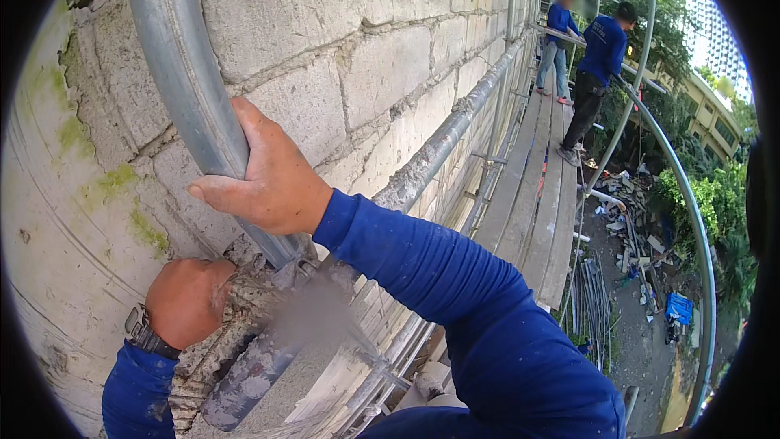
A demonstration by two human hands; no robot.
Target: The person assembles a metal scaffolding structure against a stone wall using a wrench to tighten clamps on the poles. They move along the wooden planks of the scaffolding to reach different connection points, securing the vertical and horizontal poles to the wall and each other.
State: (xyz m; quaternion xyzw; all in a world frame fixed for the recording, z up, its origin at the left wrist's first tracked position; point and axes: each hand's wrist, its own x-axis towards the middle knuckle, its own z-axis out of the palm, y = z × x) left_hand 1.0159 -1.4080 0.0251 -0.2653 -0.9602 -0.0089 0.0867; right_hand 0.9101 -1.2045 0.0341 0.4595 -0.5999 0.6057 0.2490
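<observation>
Pole (173,49) slants up along block wall (386,65); foot prob. meets rail (447,140), blurred there. R hand (280,179) round lower part of pole: thumb across near face, other fingers mostly behind; spread or together, can't tell. L hand (188,302), watch (140,327) on wrist, low by pole foot at crusty mortar edge (215,333); fingers turned away, can't tell if pinching anything. Technique (my judgement): full wrap w/ thumb closed beats palm push; L fingers best clear of pinch pt betw. pole & rail. Co-workers (600,53) on planks (524,187), well apart from both hands
</observation>
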